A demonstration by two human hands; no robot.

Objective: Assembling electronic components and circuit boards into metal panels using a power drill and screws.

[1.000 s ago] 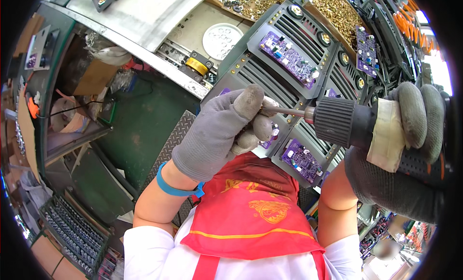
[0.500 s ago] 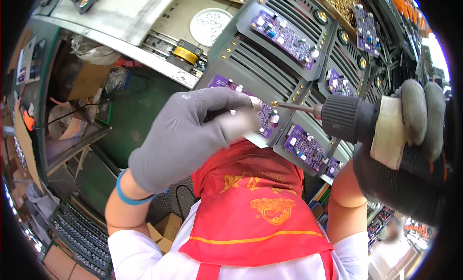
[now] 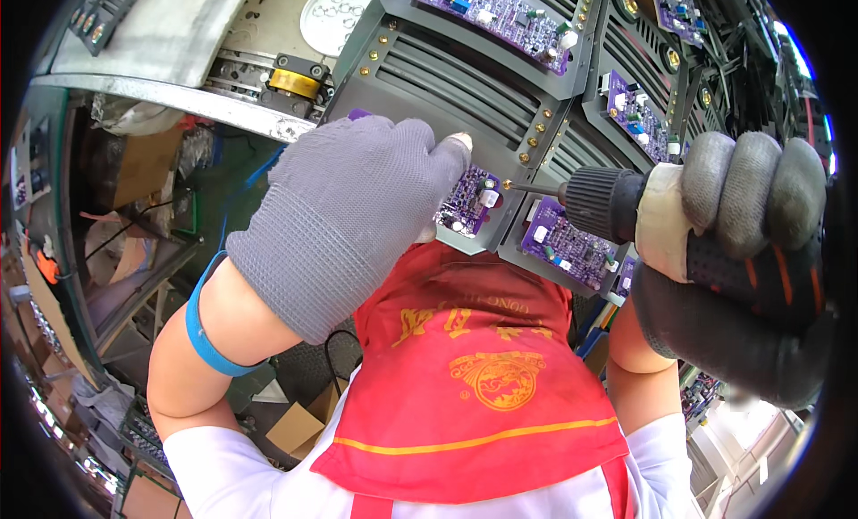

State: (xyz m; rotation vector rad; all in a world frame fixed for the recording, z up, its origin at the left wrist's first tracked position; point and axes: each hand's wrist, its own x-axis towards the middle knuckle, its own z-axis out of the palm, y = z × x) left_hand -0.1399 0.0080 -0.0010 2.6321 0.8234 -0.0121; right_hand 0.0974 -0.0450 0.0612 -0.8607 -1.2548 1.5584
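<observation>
My left hand [image 3: 349,206], in a grey glove, is closed over a purple circuit board [image 3: 469,202] on a dark slotted metal panel [image 3: 460,99]. Its curled fingers are partly hidden, so what they grip cannot be made out. My gloved right hand [image 3: 755,193] is wrapped around an electric screwdriver [image 3: 608,202] with pale tape around its body. The bit points left, and a small brass-coloured screw [image 3: 508,185] is at its tip, by the panel's edge. Another purple board [image 3: 567,246] lies just below the bit on a neighbouring panel.
More panels carrying purple boards [image 3: 500,19] extend to the back and right. Left of them, a white round dish [image 3: 335,17] and a yellow-and-black part [image 3: 295,83] sit on the bench. A shelf with cardboard [image 3: 147,162] stands at the left. A blue band [image 3: 210,336] circles my left forearm.
My left hand has turned over, its back now facing up, and shifted slightly left across the board. The screwdriver has moved a little left and down in the right hand. The whole view has shifted.
</observation>
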